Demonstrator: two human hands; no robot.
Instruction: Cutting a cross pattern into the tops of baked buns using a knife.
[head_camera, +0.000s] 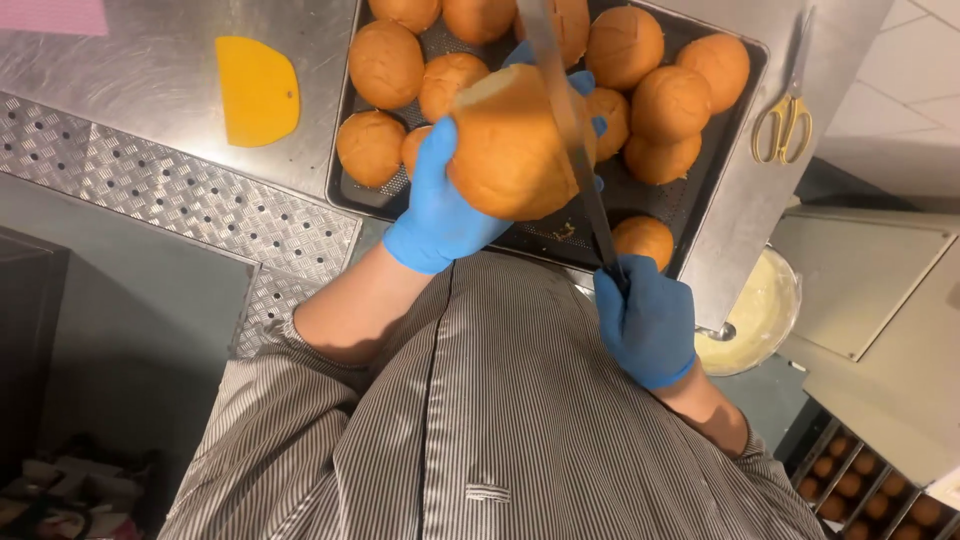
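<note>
Two gloved hands mid-frame: left hand wrapped around bun, right hand fisted on knife slicing it, above tray

One camera sits on the person's head and looks straight down, very close to the striped grey shirt. The shiny steel bench fills eleven o'clock.
</note>
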